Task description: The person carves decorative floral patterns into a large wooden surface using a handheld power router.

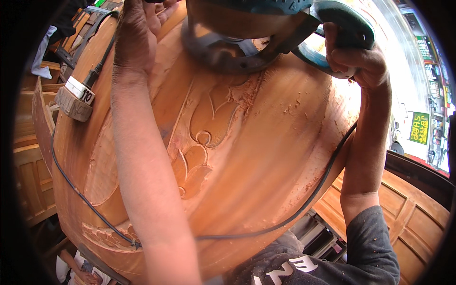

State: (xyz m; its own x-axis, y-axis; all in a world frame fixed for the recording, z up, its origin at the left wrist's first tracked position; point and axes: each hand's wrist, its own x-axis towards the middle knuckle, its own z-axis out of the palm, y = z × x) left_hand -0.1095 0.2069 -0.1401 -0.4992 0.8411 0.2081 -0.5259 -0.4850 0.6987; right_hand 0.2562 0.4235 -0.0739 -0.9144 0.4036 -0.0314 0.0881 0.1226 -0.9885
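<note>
My right hand [358, 61] is wrapped around the loop handle of a teal and black router [247, 19]. The router's round base rests on a large brown wooden panel [256, 190], and its upper part is cut off by the top edge. My left hand [137, 42] reaches to the router's left side, fingers curled at a dark knob that is mostly out of view. Just below the base, a carved flower-and-loop relief [204, 137] runs down the panel. Wood shavings [292, 109] lie scattered beside it.
A black cord [266, 231] crosses the panel under my forearms. At left, a white socket [80, 90] on a wood block has a plug in it. Panelled doors [394, 204] stand at the right. Another person's hand [88, 278] shows at the lower left.
</note>
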